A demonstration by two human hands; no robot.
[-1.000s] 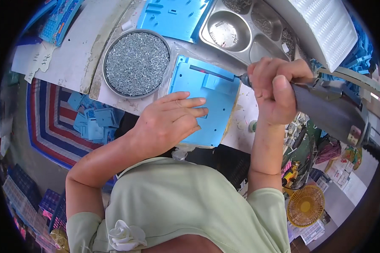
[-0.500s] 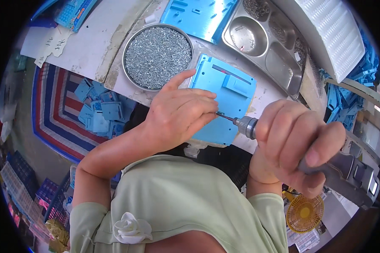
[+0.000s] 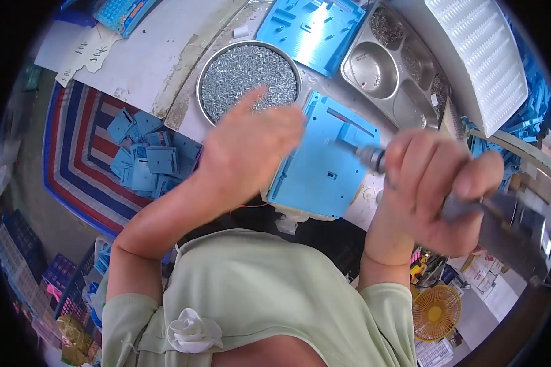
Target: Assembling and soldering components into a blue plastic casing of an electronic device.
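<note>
My right hand (image 3: 434, 189) grips a grey power screwdriver (image 3: 505, 238). Its blurred bit points left, over a flat blue plastic panel (image 3: 312, 177) that lies in front of me. Slots, small holes and a raised block show on the panel's face. Between the panel's left edge and a round metal dish of small silver screws (image 3: 245, 76) is my left hand (image 3: 251, 147), smeared by motion. It partly covers the near rim of the dish; whether its fingers hold anything cannot be made out.
Behind the panel lies another blue plastic panel (image 3: 306, 30). A compartmented steel tray (image 3: 410, 104) with scattered screws stands at right, beside a white ribbed foam tray (image 3: 490, 61). Blue parts (image 3: 159, 159) are heaped on a striped cloth at left. A yellow fan (image 3: 436, 313) is at lower right.
My left hand has moved off the panel toward the screw dish. The screwdriver bit has lifted away from the hole by my fingers and moved up and right.
</note>
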